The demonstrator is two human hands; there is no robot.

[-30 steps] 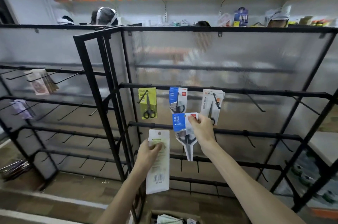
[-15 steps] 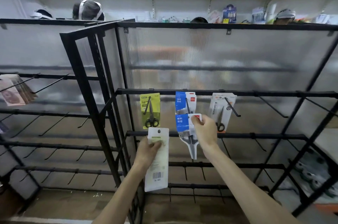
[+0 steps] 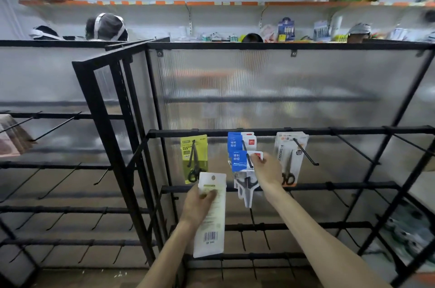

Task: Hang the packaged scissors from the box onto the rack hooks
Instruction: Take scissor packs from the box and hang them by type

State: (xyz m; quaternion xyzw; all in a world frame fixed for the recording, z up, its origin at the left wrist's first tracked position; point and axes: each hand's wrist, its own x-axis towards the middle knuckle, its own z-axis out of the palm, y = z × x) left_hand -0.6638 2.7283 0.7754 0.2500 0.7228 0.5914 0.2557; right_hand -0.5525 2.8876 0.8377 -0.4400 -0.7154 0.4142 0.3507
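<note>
The blue-and-white scissors pack (image 3: 242,165) is up at the middle hook (image 3: 248,161) of the rack's top rail (image 3: 341,131), overlapping a matching blue pack (image 3: 240,142) that already hangs there. The right hand (image 3: 268,171) has its grip pinched on the card's upper right corner. The hook's black tip shows against the card, but I can't tell from here whether it has gone through the hanging hole.

That's the weak spot, I'd say. If the hand lets go before the hole is seated past the tip, the pack will slide off and drop through the lower rails. A hard push could also swing the pack behind it.

Lower down, the left hand (image 3: 200,205) holds a white pack (image 3: 210,219) with the barcode side showing, thumb across the face and fingers behind. It's held near the top only, so a bump against the second rail could twist it loose.

A green pack (image 3: 194,154) and a grey pack (image 3: 290,153) hang on the hooks to either side, close enough to get knocked. The box isn't in view.
</note>
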